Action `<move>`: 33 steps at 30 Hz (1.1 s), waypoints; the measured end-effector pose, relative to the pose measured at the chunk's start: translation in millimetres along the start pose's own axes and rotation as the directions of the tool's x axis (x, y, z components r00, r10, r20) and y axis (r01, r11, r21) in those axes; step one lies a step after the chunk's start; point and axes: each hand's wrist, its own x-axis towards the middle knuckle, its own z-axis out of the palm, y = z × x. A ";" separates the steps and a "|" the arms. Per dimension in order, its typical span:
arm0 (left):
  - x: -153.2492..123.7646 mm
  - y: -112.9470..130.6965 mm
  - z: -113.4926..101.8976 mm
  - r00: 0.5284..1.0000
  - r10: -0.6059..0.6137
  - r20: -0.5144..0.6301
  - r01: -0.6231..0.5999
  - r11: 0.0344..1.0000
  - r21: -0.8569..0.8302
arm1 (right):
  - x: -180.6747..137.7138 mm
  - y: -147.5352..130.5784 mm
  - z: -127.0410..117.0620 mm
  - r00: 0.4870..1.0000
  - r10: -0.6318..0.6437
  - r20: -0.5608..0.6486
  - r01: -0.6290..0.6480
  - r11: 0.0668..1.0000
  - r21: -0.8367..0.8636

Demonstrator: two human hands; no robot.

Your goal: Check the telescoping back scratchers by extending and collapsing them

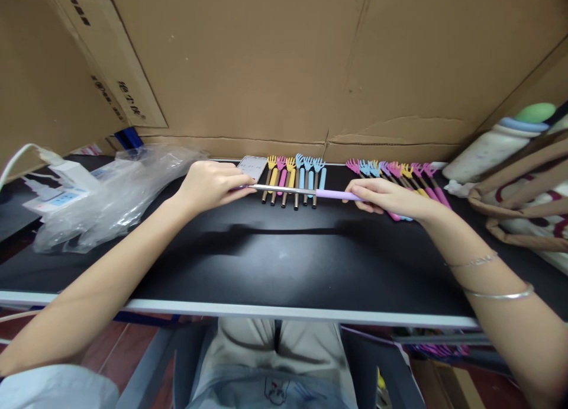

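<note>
Level above the table, an extended back scratcher [284, 189] with a thin metal rod and a light purple sleeve spans my two hands. My left hand [217, 183] is closed over the rod's left end, so its claw is hidden. At the other end, the fingers of my right hand [377, 196] wrap round the purple sleeve. Behind the rod lies a row of folded back scratchers [300, 181] in yellow, pink and blue, claws toward the wall. Another group of back scratchers [406, 171], in mixed colours, lies behind my right hand, partly covered by it.
A phone [252, 167] lies behind my left hand. Clear plastic bags [110, 190] and a white power strip [62, 190] occupy the left. A white bottle [497, 148] and a brown-trimmed bag [515, 196] stand at right. Cardboard [266, 60] walls the back of the black table [284, 279].
</note>
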 end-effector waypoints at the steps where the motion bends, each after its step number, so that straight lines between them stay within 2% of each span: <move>1: 0.0 -0.8 -0.8 1.000 -0.001 -0.004 0.001 1.000 -0.005 | -0.6 0.1 -1.3 1.000 0.001 -0.018 -0.001 1.000 0.013; 5: 0.2 -3.2 -3.1 1.000 -0.024 0.006 0.024 0.999 -0.025 | -4.6 -1.5 -8.5 0.997 -0.014 -0.078 0.020 0.997 0.077; 11: 0.6 -4.7 -5.7 0.999 -0.037 0.031 0.038 0.999 -0.029 | -10.5 -5.7 -14.3 0.999 0.026 -0.022 -0.023 0.992 0.121; 28: -1.2 -0.3 1.5 0.999 -0.028 -0.020 0.028 1.000 0.002 | -2.4 3.1 0.4 1.000 -0.014 -0.021 0.018 0.975 0.220; 33: -0.2 -1.5 -1.0 0.999 -0.020 -0.026 0.020 1.000 -0.011 | -3.2 5.0 -5.6 0.999 -0.019 -0.047 0.028 0.979 0.204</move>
